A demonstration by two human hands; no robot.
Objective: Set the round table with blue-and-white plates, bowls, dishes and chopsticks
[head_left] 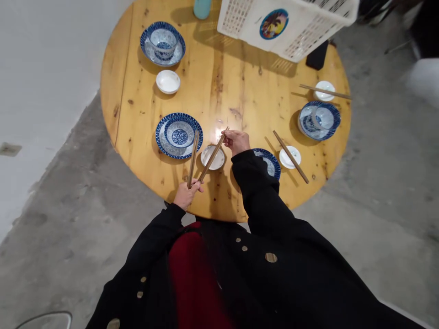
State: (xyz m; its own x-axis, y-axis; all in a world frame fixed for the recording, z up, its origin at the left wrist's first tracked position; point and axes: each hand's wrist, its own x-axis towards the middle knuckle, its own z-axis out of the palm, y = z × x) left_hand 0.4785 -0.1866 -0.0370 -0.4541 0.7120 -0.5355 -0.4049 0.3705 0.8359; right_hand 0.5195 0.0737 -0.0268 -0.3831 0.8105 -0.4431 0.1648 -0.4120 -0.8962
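My left hand (186, 193) is closed round the near ends of two brown chopsticks (193, 157) at the table's near edge. One chopstick points up across the rim of a blue patterned plate with a bowl on it (179, 135). The other slants right over a small white saucer (212, 158). My right hand (236, 140) pinches the far tip of that slanted chopstick. Under my right sleeve lies another blue plate (273, 163), partly hidden.
The round wooden table (226, 87) also carries a blue bowl and plate set (162, 43) with a white saucer (168, 82), a right-hand setting (318, 119) with a saucer and chopsticks (325, 91), another chopstick pair (291, 156), a white plastic crate (284, 23), a teal cup (202, 7) and a dark phone-like object (317, 55).
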